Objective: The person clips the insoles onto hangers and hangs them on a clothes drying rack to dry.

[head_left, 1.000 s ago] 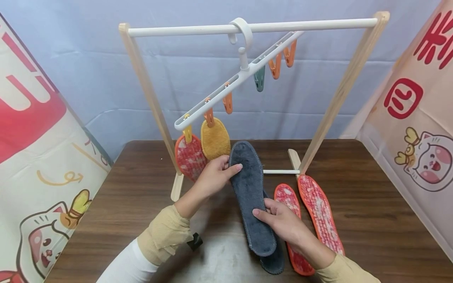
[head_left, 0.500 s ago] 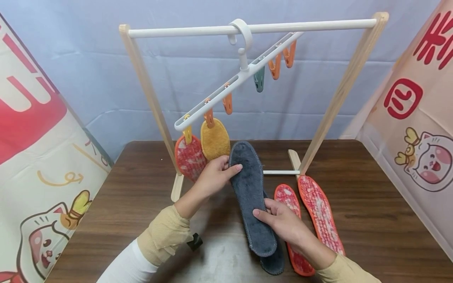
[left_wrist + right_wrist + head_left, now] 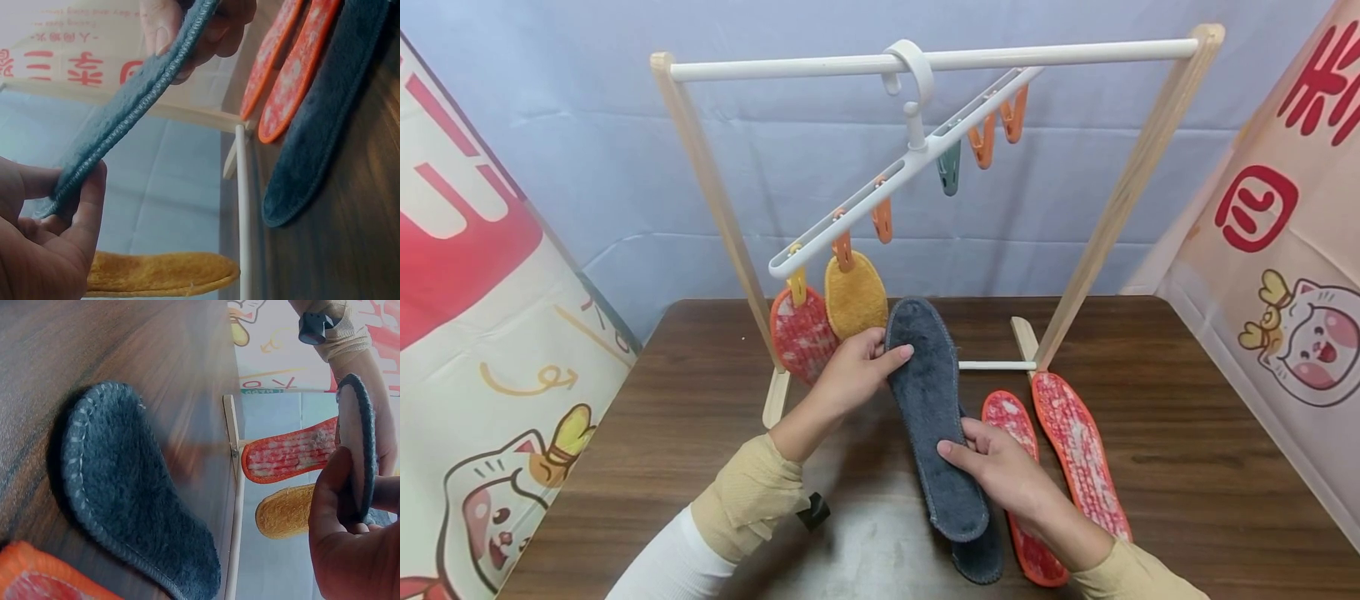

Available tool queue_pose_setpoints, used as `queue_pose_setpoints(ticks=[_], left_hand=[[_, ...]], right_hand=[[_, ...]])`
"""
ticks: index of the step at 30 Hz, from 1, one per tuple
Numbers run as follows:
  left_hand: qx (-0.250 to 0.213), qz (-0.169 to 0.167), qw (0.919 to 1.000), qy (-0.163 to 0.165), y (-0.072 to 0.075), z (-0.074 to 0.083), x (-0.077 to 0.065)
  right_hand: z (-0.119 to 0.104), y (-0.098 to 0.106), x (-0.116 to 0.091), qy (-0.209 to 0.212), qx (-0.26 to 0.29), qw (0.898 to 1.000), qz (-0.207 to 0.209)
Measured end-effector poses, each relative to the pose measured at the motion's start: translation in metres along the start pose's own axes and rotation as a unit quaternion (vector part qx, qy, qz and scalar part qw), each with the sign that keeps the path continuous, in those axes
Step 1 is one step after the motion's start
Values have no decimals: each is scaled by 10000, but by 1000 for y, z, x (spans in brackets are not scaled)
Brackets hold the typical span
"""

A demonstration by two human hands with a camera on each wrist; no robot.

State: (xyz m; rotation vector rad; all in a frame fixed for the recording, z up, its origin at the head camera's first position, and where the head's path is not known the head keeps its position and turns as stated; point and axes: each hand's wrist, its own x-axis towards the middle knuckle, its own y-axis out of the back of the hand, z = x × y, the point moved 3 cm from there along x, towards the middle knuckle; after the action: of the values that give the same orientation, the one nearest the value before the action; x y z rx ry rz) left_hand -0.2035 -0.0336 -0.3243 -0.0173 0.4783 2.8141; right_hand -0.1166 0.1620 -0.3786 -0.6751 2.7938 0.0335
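Observation:
A dark grey fuzzy insole [image 3: 934, 400] is held up in both hands, its toe end toward the rack. My left hand [image 3: 853, 371] pinches its upper left edge, thumb on the fuzzy face. Lower down, my right hand [image 3: 1000, 467] grips the right edge between thumb and fingers. The right wrist view shows a pale underside [image 3: 355, 431] on this insole. Partly hidden beneath it in the head view, a second dark grey insole [image 3: 325, 119] lies on the table. Beside that one are two red-and-white insoles with orange-red edging, one [image 3: 1081, 454] farther right and one [image 3: 1009, 414] partly behind my right hand.
A wooden stand [image 3: 1097, 242] carries a white clip hanger [image 3: 865, 204], set at a slant. A yellow clip [image 3: 797, 287] holds a red insole [image 3: 801, 333]; an orange clip [image 3: 844, 252] holds a yellow insole [image 3: 857, 300]. Orange clips and a green clip [image 3: 950, 171] hang bare.

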Motion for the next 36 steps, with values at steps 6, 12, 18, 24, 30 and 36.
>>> queue_pose_setpoints(ticks=[6, 12, 18, 24, 30, 36], left_hand=[[-175, -48, 9998, 10, 0, 2, 2], [-153, 12, 9999, -29, 2, 5, 2], [-223, 68, 9997, -85, 4, 7, 1], [-265, 46, 9996, -108, 5, 9, -1], [-351, 14, 9993, -155, 5, 11, -1], [-357, 26, 9993, -119, 8, 13, -1]], right_hand=[[-2, 2, 0, 33, -56, 10000, 59], [-6, 1, -1, 114, -66, 9997, 223], [-10, 1, -2, 177, -39, 9996, 210], [-13, 0, -4, 171, -108, 9993, 308], [-14, -1, -4, 176, -22, 9994, 300], [-18, 0, -4, 224, -86, 9989, 406]])
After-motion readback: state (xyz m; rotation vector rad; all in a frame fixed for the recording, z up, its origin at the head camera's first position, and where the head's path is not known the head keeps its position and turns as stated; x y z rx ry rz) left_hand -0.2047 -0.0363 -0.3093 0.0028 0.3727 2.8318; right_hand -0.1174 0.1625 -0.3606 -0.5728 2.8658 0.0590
